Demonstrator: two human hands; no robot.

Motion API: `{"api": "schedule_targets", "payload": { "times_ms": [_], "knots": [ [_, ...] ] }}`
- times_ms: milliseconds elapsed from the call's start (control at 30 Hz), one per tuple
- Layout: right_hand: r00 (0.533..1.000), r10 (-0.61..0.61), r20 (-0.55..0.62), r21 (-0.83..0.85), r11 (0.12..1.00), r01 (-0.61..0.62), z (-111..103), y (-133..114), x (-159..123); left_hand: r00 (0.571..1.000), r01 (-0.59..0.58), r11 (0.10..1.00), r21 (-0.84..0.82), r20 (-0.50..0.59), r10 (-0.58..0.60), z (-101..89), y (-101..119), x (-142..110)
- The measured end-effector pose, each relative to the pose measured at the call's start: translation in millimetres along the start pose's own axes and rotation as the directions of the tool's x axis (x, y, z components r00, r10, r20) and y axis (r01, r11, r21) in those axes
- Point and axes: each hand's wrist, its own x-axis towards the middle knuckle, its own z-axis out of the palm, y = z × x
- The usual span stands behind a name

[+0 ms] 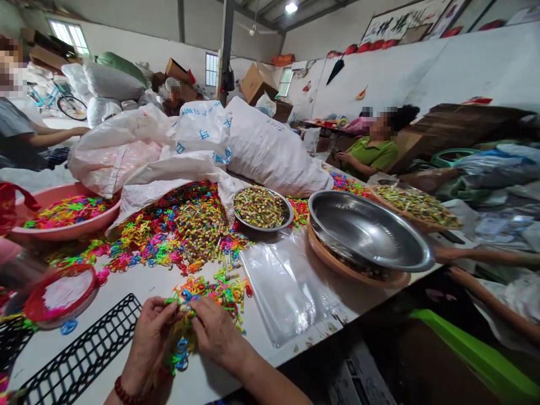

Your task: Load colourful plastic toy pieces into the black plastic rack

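My left hand (148, 337) and my right hand (216, 332) meet at the near edge of the white table (126, 284), fingers pinched together on a bunch of small coloured plastic rings (182, 340). More rings and small striped sticks lie in a little heap (215, 289) just beyond my fingers. A much bigger pile of the same coloured pieces (169, 230) spreads across the middle of the table.
A black plastic grid (80, 354) lies at my left, a red sieve (59, 295) beyond it. Clear plastic bags (287, 287) lie right of my hands. An empty steel basin (367, 230), a filled steel bowl (261, 208), a pink basin (63, 214) and white sacks (261, 146) stand farther back. Other people sit around.
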Motion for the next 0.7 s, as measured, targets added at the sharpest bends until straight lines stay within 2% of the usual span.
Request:
{"api": "schedule_targets", "payload": {
  "times_ms": [67,167,233,333,433,700],
  "knots": [
    [1.0,-0.02,-0.023,0.012,1.0,0.021,0.2,4.0,1.5,0.998,0.025,0.999,0.028,0.063,-0.027,4.5,3.3,-3.9],
    [0.995,-0.054,-0.078,0.059,0.997,0.058,0.2,8.3,3.1,0.964,0.086,0.992,0.091,0.243,-0.106,12.6,7.6,-8.9],
    [0.994,-0.017,-0.105,0.129,0.991,0.031,1.0,10.6,4.4,0.972,0.015,0.993,0.121,0.233,-0.043,16.5,7.3,-9.3],
    [0.992,0.105,-0.073,0.24,0.967,-0.084,1.8,12.6,6.7,0.981,-0.077,0.979,0.188,0.19,0.04,17.7,4.2,-6.2],
    [0.981,0.193,-0.023,0.283,0.942,-0.179,-0.2,12.5,8.0,0.982,-0.099,0.973,0.207,0.179,0.062,15.3,1.6,-3.7],
    [0.966,0.259,0.014,0.335,0.909,-0.249,-3.7,11.2,12.3,0.962,-0.12,0.98,0.159,0.263,0.075,14.0,2.0,-2.0]
  ]
}}
